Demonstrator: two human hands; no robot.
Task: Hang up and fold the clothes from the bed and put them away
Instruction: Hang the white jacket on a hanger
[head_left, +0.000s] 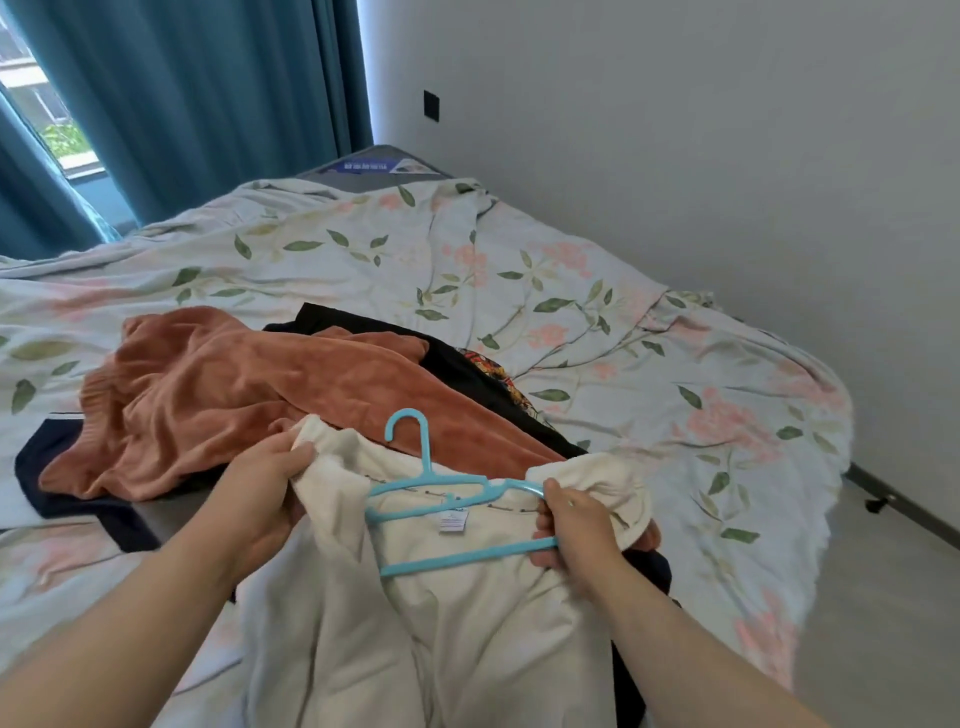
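Head-worn view, forward and down, near the bed (519, 270)

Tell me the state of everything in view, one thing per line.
White top: unfolded, neck held open.
Hanger: at the top's neck, hook out.
Left hand: grips the top's collar.
Right hand: holds the hanger's end.
Orange garment: crumpled, unfolded.
Black garment: partly covered, unfolded.

We stand in a home bedroom: a bed (374, 183) under a floral sheet (363, 249), clothes (234, 395) heaped on it, teal curtains (208, 93) and a window (47, 104) behind it, a wall (675, 130) beside it.
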